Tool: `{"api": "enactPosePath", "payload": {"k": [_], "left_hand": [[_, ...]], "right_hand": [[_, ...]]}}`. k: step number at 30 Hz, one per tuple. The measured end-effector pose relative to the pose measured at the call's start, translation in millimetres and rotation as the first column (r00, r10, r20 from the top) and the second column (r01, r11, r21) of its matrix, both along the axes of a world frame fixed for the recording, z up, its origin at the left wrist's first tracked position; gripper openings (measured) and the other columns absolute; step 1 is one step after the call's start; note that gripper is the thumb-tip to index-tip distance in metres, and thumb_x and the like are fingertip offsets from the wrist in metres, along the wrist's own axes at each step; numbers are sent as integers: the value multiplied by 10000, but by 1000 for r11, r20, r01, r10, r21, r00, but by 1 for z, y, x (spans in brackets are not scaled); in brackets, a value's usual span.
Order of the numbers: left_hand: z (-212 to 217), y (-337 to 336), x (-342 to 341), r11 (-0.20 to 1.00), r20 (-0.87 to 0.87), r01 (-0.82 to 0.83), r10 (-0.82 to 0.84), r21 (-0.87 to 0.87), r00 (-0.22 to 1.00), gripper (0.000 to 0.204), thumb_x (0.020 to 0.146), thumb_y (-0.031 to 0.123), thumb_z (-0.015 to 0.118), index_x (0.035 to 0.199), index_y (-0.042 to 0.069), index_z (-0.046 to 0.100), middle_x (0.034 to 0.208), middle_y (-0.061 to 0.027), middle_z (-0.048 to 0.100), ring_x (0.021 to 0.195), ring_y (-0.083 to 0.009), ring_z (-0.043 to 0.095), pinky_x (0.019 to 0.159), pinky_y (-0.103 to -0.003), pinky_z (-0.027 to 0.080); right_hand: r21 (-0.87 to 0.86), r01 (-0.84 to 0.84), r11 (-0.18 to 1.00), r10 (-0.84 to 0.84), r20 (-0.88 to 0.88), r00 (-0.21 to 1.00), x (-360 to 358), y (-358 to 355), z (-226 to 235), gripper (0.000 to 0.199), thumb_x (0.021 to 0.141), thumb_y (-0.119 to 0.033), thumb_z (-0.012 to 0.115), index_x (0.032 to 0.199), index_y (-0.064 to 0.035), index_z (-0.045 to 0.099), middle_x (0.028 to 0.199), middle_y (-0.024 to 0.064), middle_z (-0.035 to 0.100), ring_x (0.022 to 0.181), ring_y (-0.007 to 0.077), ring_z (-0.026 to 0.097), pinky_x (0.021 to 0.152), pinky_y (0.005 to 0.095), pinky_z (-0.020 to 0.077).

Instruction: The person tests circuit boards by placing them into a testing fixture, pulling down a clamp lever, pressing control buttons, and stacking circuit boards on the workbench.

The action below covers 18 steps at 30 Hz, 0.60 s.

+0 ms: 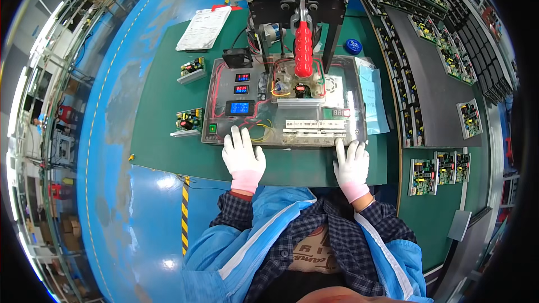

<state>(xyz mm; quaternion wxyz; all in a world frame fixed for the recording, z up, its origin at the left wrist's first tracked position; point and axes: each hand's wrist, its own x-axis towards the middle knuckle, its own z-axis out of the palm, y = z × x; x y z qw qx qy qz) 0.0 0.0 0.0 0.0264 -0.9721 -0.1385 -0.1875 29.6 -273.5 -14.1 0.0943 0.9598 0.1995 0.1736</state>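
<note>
My left hand (243, 160), in a white glove with a pink cuff, rests at the front edge of a test fixture (269, 134), fingers stretched out near a green button (213, 128). Gloved the same way, my right hand (352, 165) lies at the fixture's front right corner with its fingers apart. Neither hand holds anything. Small lit displays (240, 107) sit on the fixture's left side. Under its red-handled toggle clamp (303, 50) is a circuit board (301, 92) with a pale metal strip along its front, partly hidden by the clear plate above.
Two circuit boards (188, 122) stand left of the fixture on the green table (157, 101). Behind them lies a paper sheet (204, 29); a round blue tin (353, 46) is at the back right. More boards (423, 177) and black racks (483, 50) line the right side.
</note>
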Motion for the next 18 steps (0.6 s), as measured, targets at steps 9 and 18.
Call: {"api": "enactPosePath", "payload": {"k": [9, 18], "left_hand": [[-2, -5, -1, 999, -18, 1, -1, 38, 1000, 632, 754, 277, 611, 1318, 20, 482, 1417, -190, 420, 1189, -385, 452, 915, -435, 418], [-3, -6, 1, 997, -31, -29, 32, 70, 999, 637, 762, 278, 603, 1329, 20, 469, 1420, -187, 419, 1192, -382, 459, 934, -446, 420]], "right_hand": [[27, 4, 1000, -4, -6, 1000, 2, -1, 4, 763, 701, -241, 725, 1385, -105, 416, 1233, 284, 431, 1103, 451, 462, 845, 457, 428], [51, 4, 999, -5, 14, 1000, 3, 0, -1, 735, 704, -239, 720, 1370, -107, 436, 1238, 296, 435, 1093, 461, 469, 834, 450, 430]]}}
